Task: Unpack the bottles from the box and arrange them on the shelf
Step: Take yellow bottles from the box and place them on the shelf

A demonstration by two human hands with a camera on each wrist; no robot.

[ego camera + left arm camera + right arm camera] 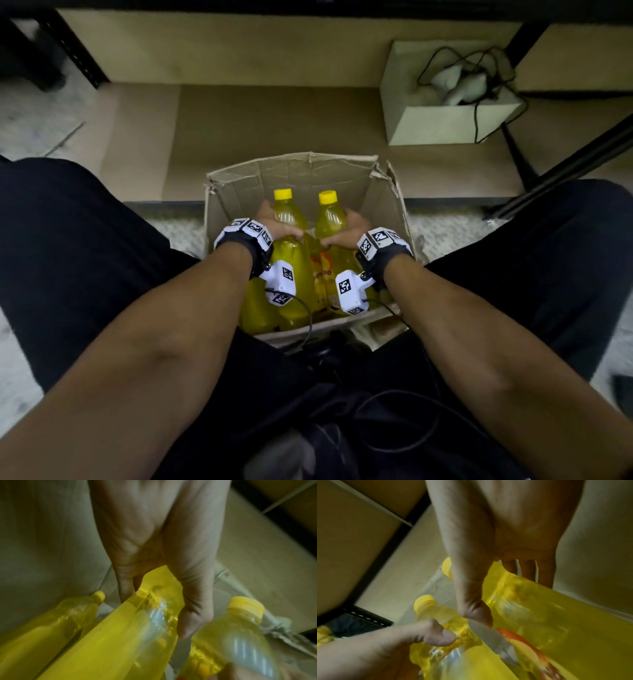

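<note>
Bare forearms nearest, reaching down between dark-trousered knees | left hand (274,222) wrapped round left bottle (289,240) below its neck | right hand (349,228) wrapped round right bottle (330,222) | both bottles upright in open cardboard box (308,174) on floor, yellow caps up | more bottles beneath | shelf (257,116) beyond box.

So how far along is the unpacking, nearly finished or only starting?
Only starting, it seems. No bottles show on the shelf yet. The left hand and right hand each grip a yellow bottle in the cardboard box. At least one more bottle is left inside.
</note>
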